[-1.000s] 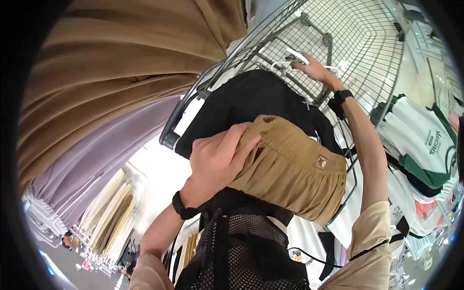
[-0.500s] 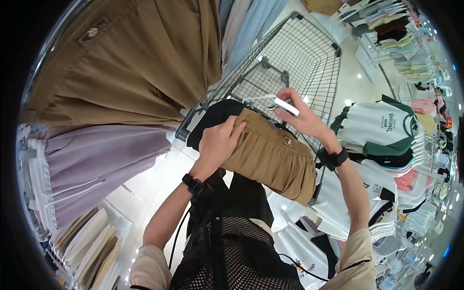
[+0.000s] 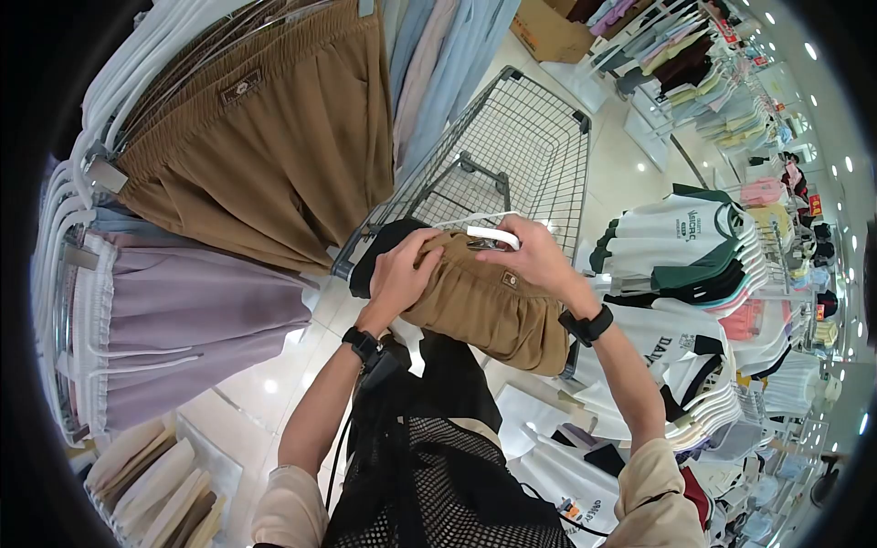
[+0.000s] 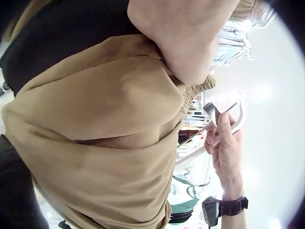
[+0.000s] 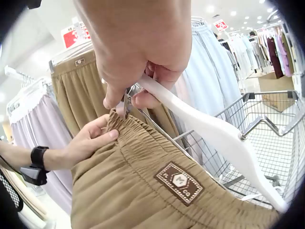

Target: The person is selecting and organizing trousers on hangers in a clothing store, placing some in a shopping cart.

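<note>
My left hand [image 3: 399, 274] grips the elastic waistband of tan-brown pants [image 3: 489, 324], near one end. In the right wrist view its thumb lies over the gathered waistband, close to a dark logo patch [image 5: 180, 182]. My right hand [image 3: 541, 260] holds a white hanger [image 5: 205, 119] by one end, fingers around a metal clip [image 5: 125, 104]. That clip sits right at the waistband's corner, beside my left fingertips. The hanger's long arm slants over the waistband. Beneath the pants, a black garment [image 3: 376, 248] drapes at the cart's near end.
A wire shopping cart [image 3: 548, 151] extends ahead. Brown pants [image 3: 274, 155] and lilac pants [image 3: 192, 320] hang on a rack at left. White-and-green shirts [image 3: 681, 237] hang at right. A cardboard box [image 3: 553, 32] stands at the far end.
My right hand has come back from over the cart basket with the white hanger, bringing its clip to the waistband. My left hand stays on the pants. The head view has shifted.
</note>
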Motion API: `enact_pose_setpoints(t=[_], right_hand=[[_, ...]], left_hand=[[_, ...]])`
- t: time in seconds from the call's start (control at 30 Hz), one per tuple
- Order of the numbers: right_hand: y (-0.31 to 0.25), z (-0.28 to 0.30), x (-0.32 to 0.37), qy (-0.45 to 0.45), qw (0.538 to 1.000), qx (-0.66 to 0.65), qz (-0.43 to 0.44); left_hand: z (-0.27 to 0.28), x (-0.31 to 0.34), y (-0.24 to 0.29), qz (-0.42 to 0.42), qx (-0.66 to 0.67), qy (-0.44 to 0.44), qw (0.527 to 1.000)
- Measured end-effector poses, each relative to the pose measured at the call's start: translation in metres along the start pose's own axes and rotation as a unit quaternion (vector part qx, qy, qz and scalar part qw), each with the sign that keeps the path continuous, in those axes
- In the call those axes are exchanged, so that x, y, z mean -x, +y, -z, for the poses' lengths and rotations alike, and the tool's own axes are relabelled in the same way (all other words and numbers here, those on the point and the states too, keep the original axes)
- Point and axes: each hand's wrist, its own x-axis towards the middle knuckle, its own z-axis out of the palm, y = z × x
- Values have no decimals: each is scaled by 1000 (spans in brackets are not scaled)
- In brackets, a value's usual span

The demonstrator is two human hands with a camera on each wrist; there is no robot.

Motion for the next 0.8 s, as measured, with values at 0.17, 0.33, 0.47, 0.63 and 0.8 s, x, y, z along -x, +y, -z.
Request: enact_pose_setpoints(t=[0.17, 0.33, 0.47, 0.63, 0.8], right_hand=[[12, -5, 6, 1, 1000, -10, -14], [53, -31, 17, -28, 985, -166, -39], [78, -37, 26, -29, 976, -215, -28], [74, -22, 28, -84, 984, -156, 12], [79, -25, 28, -144, 967, -209, -32]], left_hand=[[3, 0, 0, 14, 0, -39, 999], [4, -1, -5, 18, -9, -53, 998], [1, -2, -7, 15, -16, -43, 999], [0, -2, -6, 8, -28, -43, 999], [2, 1, -3, 0, -35, -52, 998]])
